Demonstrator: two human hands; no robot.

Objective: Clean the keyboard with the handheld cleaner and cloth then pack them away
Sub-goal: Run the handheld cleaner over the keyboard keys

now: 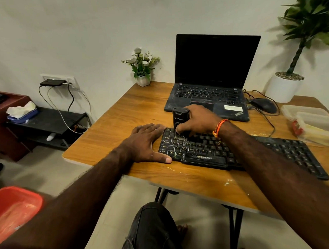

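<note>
In front of the laptop [212, 79] lies the black keyboard [235, 151] on the wooden table [122, 111]. The right hand [199, 119] curls its fingers around the handheld cleaner [180, 118], upright on the keyboard's upper left keys. The left hand [147, 141] rests flat, fingers straight, touching the keyboard's left edge.

Upright black handheld cleaner [180, 121] stands on dusty black keyboard's [235, 151] seemingly upper-left keys.

My handheld cleaner [180, 120] is black, like the dusty keyboard [235, 151] and laptop [212, 81]; the worktop [126, 114] is orange-brown woodgrain; my wrist thread [218, 127] is orange.
</note>
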